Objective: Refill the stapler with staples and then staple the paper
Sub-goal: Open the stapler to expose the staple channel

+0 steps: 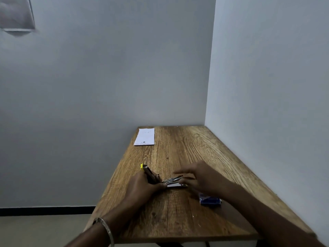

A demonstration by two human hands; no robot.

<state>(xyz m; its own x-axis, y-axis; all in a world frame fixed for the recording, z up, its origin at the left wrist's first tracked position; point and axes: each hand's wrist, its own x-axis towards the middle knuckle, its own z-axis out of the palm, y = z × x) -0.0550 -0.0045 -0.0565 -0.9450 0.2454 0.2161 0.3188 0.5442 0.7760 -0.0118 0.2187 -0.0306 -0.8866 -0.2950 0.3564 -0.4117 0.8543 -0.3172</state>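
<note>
The stapler (161, 178) lay opened near the middle of a wooden table (187, 148), its yellow-tipped top arm swung up and back toward the left while the shiny metal staple channel pointed right. The left hand (142, 187) gripped the raised arm and hinge, fingers curled round it. The right hand (197, 177) reached over the channel's free end with its fingers stretched out – whether it pinched a strip of staples there could not be told (the fingertips were blurred). Just beside the right wrist sat a small blue box (210, 200), probably the staples.

Judging from this, the refill was under way: the stapler was open, but closing it appeared still to come. The paper (145, 137) – a white sheet with faint print – lay flat and untouched at the table's far left corner, well apart from both hands, so the stapling was still to do.

The tabletop was brown with a strong oak-like grain, matte and rectangular. The stapler's parts were slim, hard and glinting; the box looked like soft card. A metal bangle (105, 227) circled the left wrist. Plain grey walls met behind the table.
</note>
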